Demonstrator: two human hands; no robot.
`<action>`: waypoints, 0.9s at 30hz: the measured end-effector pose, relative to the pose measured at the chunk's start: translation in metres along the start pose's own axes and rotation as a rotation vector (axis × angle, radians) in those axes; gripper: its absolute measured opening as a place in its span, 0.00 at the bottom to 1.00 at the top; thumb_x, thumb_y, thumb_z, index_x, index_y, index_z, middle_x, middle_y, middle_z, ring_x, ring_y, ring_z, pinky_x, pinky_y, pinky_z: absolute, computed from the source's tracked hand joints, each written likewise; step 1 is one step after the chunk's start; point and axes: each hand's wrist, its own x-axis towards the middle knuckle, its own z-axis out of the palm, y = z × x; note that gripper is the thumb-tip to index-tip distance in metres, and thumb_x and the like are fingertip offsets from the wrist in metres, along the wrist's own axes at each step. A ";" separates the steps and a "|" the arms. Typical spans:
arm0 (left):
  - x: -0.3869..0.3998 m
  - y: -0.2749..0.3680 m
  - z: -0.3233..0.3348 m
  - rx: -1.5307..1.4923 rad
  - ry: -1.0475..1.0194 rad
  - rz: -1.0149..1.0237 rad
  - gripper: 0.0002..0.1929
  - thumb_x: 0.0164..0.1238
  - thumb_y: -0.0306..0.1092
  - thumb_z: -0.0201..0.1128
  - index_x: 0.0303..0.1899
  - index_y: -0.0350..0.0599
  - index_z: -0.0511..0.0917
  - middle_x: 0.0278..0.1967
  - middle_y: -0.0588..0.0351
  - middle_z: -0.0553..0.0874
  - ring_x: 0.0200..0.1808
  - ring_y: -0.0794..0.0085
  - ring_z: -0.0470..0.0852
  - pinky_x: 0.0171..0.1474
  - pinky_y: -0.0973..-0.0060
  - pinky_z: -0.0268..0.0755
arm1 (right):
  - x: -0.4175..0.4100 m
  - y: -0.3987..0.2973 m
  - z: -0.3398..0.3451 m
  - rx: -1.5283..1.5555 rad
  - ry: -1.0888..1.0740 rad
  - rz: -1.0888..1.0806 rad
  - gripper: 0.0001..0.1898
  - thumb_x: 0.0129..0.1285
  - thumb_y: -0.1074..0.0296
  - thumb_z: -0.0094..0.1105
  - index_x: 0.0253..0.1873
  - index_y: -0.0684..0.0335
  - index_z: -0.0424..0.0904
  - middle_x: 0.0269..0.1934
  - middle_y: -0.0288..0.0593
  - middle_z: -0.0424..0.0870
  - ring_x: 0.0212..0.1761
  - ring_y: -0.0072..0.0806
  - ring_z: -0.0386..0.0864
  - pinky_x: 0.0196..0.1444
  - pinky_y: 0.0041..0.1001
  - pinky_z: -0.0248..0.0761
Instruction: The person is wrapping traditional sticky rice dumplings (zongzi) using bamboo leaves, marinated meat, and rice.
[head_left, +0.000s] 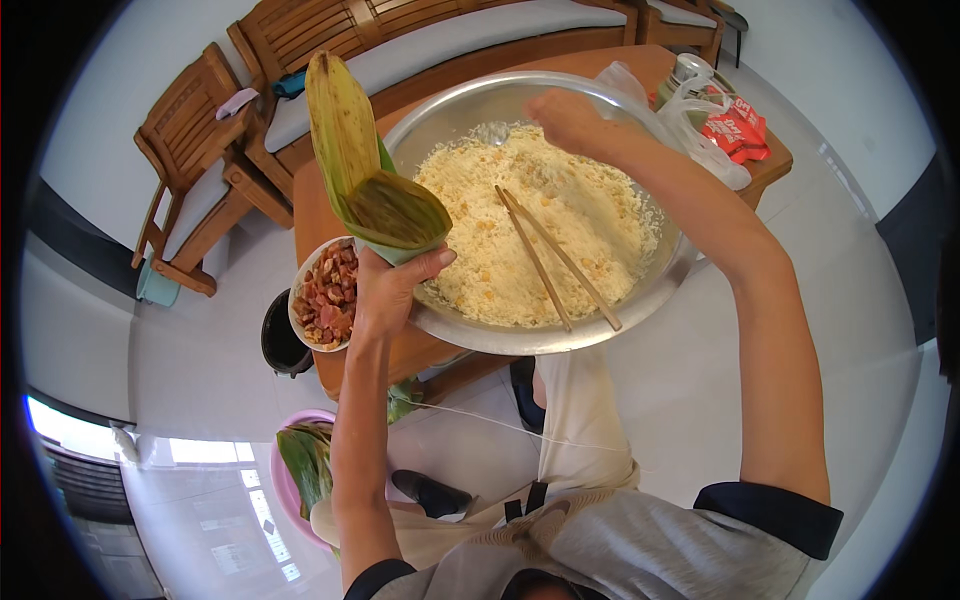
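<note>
My left hand (390, 289) grips a leaf wrapper (394, 210) folded into a cone. Its mouth faces up and looks hollow, and a long yellow-green leaf end stands above it. Over the far side of a wide metal basin (517, 341), my right hand (562, 120) is closed on a metal spoon (493, 133), whose handle is mostly hidden. The spoon's bowl rests at the edge of the pale rice (480, 247), which has yellow bits mixed in. Two wooden chopsticks (559, 259) lie across the rice, reaching the near rim.
A bowl of cut raw meat (330, 300) stands left of the basin on the wooden table (322, 195). Below are a black bin (281, 337) and a pink tub (281, 480) holding green leaves (307, 457). Red packets (739, 131) and a plastic bag (686, 112) lie far right.
</note>
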 end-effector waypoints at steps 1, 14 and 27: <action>0.001 0.000 -0.001 -0.014 -0.025 -0.014 0.16 0.44 0.24 0.69 0.38 0.37 0.75 0.28 0.59 0.79 0.29 0.79 0.75 0.33 0.81 0.68 | 0.003 -0.002 0.005 -0.010 0.050 -0.089 0.05 0.48 0.80 0.49 0.29 0.63 0.74 0.27 0.50 0.78 0.32 0.47 0.75 0.33 0.38 0.68; 0.003 0.000 0.000 -0.107 -0.014 -0.018 0.19 0.43 0.23 0.70 0.39 0.38 0.72 0.29 0.59 0.76 0.30 0.78 0.74 0.32 0.81 0.67 | 0.010 -0.021 -0.013 0.555 -0.515 0.209 0.03 0.49 0.71 0.54 0.28 0.61 0.76 0.17 0.37 0.76 0.20 0.22 0.73 0.20 0.26 0.62; 0.005 -0.002 0.001 0.028 0.023 -0.026 0.14 0.42 0.24 0.69 0.34 0.36 0.76 0.29 0.60 0.79 0.30 0.79 0.75 0.34 0.81 0.68 | 0.000 -0.030 -0.124 0.433 -0.545 0.191 0.05 0.47 0.68 0.54 0.28 0.62 0.75 0.15 0.32 0.72 0.15 0.16 0.64 0.16 0.19 0.53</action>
